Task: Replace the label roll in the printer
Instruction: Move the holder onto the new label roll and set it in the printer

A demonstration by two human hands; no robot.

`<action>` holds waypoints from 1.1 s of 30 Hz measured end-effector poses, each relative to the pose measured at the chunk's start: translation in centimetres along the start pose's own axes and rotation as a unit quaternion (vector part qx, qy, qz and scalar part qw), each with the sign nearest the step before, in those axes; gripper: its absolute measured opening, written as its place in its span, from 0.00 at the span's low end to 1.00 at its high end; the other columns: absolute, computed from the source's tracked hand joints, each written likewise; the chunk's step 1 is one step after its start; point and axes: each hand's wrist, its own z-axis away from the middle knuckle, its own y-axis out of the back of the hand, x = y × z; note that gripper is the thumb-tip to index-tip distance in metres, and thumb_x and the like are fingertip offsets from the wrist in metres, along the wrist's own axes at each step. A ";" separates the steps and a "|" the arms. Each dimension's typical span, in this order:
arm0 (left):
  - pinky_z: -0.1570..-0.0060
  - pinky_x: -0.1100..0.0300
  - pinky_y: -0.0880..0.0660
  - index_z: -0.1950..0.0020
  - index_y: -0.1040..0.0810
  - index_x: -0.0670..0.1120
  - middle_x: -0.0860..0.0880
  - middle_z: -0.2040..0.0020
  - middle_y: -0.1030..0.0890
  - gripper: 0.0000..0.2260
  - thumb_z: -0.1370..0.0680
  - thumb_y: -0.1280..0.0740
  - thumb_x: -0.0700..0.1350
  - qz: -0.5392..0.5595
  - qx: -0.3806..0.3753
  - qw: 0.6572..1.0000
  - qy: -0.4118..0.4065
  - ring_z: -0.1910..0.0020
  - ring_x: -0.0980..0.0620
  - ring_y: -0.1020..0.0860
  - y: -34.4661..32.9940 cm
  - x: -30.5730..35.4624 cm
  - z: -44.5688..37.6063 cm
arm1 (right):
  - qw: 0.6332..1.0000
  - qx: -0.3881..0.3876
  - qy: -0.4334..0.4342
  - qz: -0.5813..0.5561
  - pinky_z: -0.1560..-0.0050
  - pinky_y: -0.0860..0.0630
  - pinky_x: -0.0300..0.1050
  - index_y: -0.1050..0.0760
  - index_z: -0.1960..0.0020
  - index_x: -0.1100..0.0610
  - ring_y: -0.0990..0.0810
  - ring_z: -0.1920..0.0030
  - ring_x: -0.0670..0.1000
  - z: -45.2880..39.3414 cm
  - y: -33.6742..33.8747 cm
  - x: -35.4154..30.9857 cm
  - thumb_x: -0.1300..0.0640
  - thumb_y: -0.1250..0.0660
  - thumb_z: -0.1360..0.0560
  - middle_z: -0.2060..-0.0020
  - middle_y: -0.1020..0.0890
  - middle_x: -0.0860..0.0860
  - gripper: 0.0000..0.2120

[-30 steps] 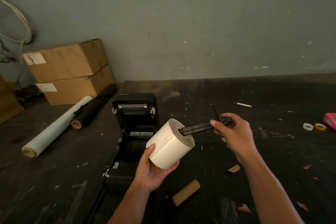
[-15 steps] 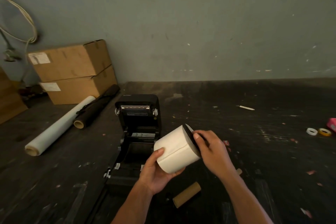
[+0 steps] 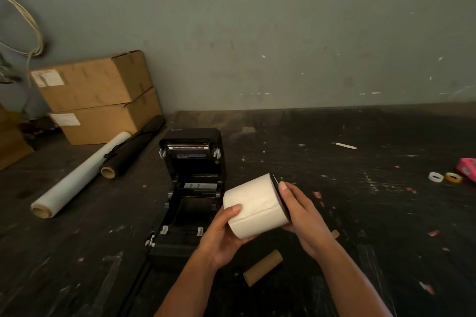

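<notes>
Label roll (image 3: 253,204): its long axis lies sideways, far end tilted up to your right.
Left hand (image 3: 223,231): your grip curls under the roll.
Right hand (image 3: 301,210): your grip clasps the black end piece (image 3: 279,194).
Printer (image 3: 192,188): lid open, just left of the roll.

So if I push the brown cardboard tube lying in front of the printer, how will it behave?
The cardboard tube lies on its side on the table, so it would probably roll. It is hollow and bare, so likely very light, and a hard squeeze might crush it.

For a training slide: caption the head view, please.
Both hands, left and right, hold a white label roll beside the open printer; an empty core lies below.
</notes>
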 end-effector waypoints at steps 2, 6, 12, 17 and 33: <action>0.53 0.44 0.21 0.34 0.27 0.48 0.40 0.41 0.18 0.42 0.46 0.17 0.48 -0.017 -0.005 1.000 0.002 0.44 0.39 0.20 -0.2 0.1 0.0 | 1.000 -0.021 -0.004 0.005 0.61 0.22 0.41 0.36 0.33 0.40 0.22 0.48 0.48 0.2 0.1 -0.2 0.28 0.34 0.42 0.44 0.25 0.45 0.40; 0.54 0.46 0.20 0.35 0.25 0.50 0.42 0.41 0.18 0.38 0.43 0.18 0.48 -0.047 -0.014 0.999 0.001 0.44 0.40 0.20 -0.7 0.0 0.0 | 0.999 -0.012 -0.020 -0.023 0.59 0.20 0.45 0.37 0.32 0.42 0.20 0.49 0.50 0.2 0.3 0.1 0.33 0.28 0.46 0.45 0.26 0.48 0.46; 0.49 0.44 0.21 0.38 0.24 0.55 0.43 0.39 0.20 0.30 0.38 0.22 0.46 -0.088 -0.021 0.996 0.007 0.41 0.41 0.21 -2.0 0.4 -0.1 | 0.995 0.078 0.015 -0.065 0.57 0.21 0.46 0.34 0.33 0.49 0.20 0.52 0.50 0.4 0.5 1.2 0.45 0.30 0.31 0.50 0.24 0.48 0.29; 0.45 0.39 0.24 0.27 0.38 0.57 0.46 0.32 0.27 0.45 0.40 0.21 0.52 -0.166 -0.038 0.984 0.046 0.37 0.42 0.25 -3.6 1.6 -0.5 | 0.981 0.090 -0.002 -0.174 0.60 0.20 0.48 0.29 0.44 0.48 0.19 0.50 0.53 0.6 1.9 1.1 0.45 0.29 0.32 0.49 0.21 0.52 0.19; 0.39 0.51 0.28 0.35 0.27 0.48 0.44 0.36 0.26 0.24 0.28 0.29 0.53 -0.839 0.036 0.541 0.045 0.38 0.46 0.26 3.1 -7.9 -2.4 | 0.952 0.146 -0.070 -0.259 0.46 0.23 0.61 0.34 0.34 0.50 0.23 0.42 0.59 3.2 6.8 4.3 0.47 0.32 0.29 0.41 0.24 0.56 0.26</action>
